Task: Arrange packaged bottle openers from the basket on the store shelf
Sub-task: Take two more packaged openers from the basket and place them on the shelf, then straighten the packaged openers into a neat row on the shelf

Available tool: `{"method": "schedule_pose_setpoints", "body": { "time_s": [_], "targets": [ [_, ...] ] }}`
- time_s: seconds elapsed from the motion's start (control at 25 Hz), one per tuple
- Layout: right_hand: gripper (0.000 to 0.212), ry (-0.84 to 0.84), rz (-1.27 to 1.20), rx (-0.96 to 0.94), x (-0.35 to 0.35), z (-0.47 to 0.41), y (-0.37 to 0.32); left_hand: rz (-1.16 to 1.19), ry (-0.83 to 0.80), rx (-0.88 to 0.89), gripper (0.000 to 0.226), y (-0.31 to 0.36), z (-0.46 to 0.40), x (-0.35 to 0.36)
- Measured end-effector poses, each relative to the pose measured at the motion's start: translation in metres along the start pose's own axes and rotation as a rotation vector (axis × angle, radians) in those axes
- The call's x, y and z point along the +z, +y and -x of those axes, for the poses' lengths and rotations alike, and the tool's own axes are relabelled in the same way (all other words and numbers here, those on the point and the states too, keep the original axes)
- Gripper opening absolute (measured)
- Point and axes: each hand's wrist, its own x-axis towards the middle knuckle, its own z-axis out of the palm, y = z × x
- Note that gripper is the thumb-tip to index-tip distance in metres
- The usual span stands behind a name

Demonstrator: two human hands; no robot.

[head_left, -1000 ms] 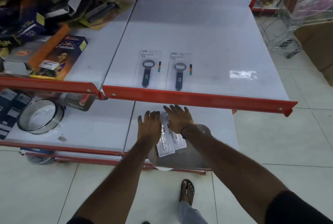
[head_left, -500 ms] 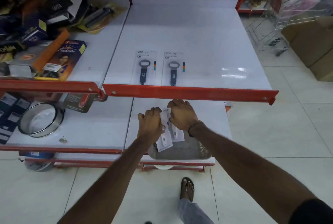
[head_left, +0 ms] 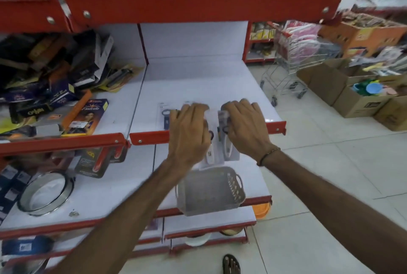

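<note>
My left hand (head_left: 189, 132) grips a packaged bottle opener (head_left: 210, 154) and my right hand (head_left: 244, 128) grips another packaged bottle opener (head_left: 229, 148). Both hands hover over the red front lip of the white store shelf (head_left: 198, 79). One packaged opener (head_left: 165, 117) lies flat on that shelf, just left of my left hand; anything behind my hands is hidden. Below, on the lower shelf, sits the grey plastic basket (head_left: 209, 190), which looks empty.
Boxes (head_left: 55, 97) pile up on the shelf section to the left. A round metal sieve (head_left: 46, 194) lies on the lower left shelf. A wire trolley (head_left: 290, 71) and cardboard boxes (head_left: 352, 95) stand on the tiled floor to the right. A red shelf (head_left: 198, 7) overhangs above.
Both hands have risen from the basket to the upper shelf's front edge, each carrying a packaged opener. The view has tilted upward, and the basket now shows no packages.
</note>
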Motion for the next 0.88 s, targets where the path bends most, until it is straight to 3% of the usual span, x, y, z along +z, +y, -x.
{"method": "schedule_pose_setpoints", "body": {
  "time_s": [0.16,0.44,0.68,0.88],
  "targets": [
    [0.014,0.084,0.035,0.073,-0.033,-0.049,0.030,0.039,-0.052,-0.090,0.023,-0.004,-0.079,-0.003],
    [0.022,-0.031,0.038,0.177,-0.008,-0.098,0.084,-0.008,-0.229,-0.119,0.024,-0.037,-0.137,0.065],
    [0.021,-0.273,-0.021,0.229,0.040,-0.114,0.109,-0.051,-0.458,-0.221,0.019,-0.065,-0.128,0.117],
    [0.038,-0.509,-0.017,0.247,0.068,-0.107,0.122,-0.192,-0.819,-0.209,0.046,-0.096,-0.117,0.121]
  ]
}}
